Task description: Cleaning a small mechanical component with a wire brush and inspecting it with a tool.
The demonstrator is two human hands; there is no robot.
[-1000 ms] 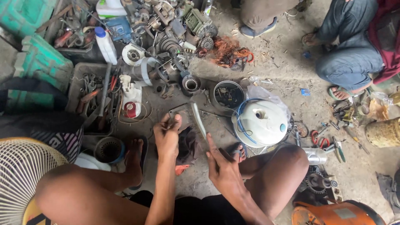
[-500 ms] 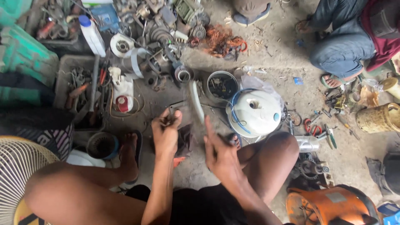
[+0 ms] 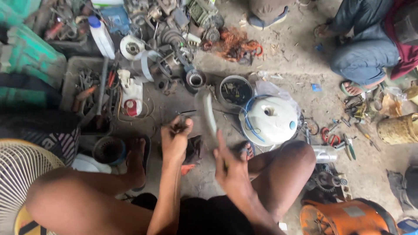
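Beside white dome housing (image 3: 270,121), round tin (image 3: 235,91) holding small metal parts

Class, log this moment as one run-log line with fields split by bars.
left hand: grips small dark part | right hand: holds pale strip, blurred | nearby: white domed housing | seated on floor

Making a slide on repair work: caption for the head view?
Seated person's left hand grips a small part, right hand swings a blurred tool beside a white housing.

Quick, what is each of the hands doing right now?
Left hand: closed around a small dark part.
Right hand: gripping a long pale tool, blurred.
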